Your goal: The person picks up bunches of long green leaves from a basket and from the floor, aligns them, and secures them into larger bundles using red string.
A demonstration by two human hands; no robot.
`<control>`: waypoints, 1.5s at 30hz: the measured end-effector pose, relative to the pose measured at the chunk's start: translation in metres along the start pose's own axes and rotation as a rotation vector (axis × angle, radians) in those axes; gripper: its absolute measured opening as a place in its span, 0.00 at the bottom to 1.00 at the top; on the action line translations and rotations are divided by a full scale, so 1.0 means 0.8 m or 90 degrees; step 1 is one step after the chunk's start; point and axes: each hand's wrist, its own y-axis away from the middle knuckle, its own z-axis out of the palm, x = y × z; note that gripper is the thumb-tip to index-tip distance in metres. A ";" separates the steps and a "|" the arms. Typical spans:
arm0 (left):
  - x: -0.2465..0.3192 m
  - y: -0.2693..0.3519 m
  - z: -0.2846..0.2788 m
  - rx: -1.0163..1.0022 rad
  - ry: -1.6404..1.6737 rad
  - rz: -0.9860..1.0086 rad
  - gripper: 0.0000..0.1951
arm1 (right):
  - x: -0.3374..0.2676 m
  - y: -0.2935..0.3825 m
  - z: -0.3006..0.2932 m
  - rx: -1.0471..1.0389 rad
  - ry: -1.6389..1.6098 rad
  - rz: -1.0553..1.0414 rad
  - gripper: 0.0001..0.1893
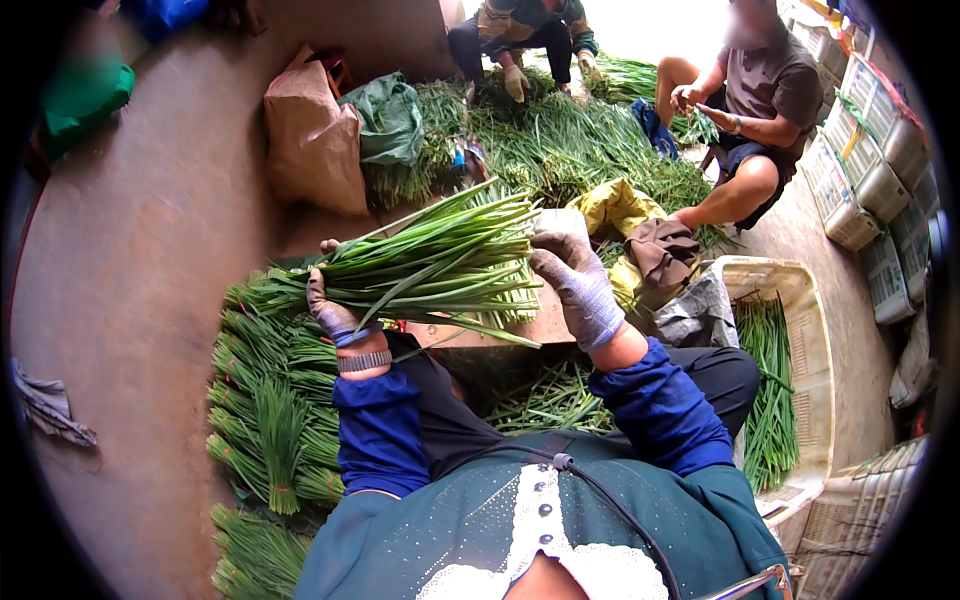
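My left hand (330,304), in a stained knit glove, grips a loose bunch of long green leaves (442,262) that look like garlic chives. The bunch lies level above a low board (546,315), its trimmed-looking ends pointing right. At those ends is my right hand (574,281), also gloved, with thumb and fingers curled. Whether it pinches a leaf is not plain. More cut ends (517,300) show behind and below the held bunch. Loose leaf scraps (559,397) lie under the board, between my legs.
Banded chive bundles (277,442) are stacked at my left. A plastic crate (814,375) holding chives (769,397) stands at my right. Ahead are a yellow sack (619,206), a heap of loose chives (555,142) and two seated people. Stacked crates (862,142) line the right side.
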 end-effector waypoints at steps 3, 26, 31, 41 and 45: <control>-0.004 -0.003 -0.001 0.014 -0.018 0.013 0.18 | 0.010 -0.003 0.004 -0.066 -0.059 0.133 0.15; -0.017 -0.004 -0.017 0.088 -0.033 0.040 0.20 | 0.032 0.013 -0.037 -0.038 -0.038 0.057 0.08; 0.022 0.000 -0.041 0.075 0.031 -0.024 0.23 | -0.032 0.040 -0.114 -0.073 0.081 0.159 0.10; 0.025 -0.025 -0.049 0.093 0.039 -0.040 0.24 | 0.016 0.098 -0.171 -0.384 0.833 0.208 0.19; -0.002 -0.046 -0.015 0.065 0.007 -0.070 0.23 | 0.005 0.067 -0.155 -0.115 0.487 0.044 0.11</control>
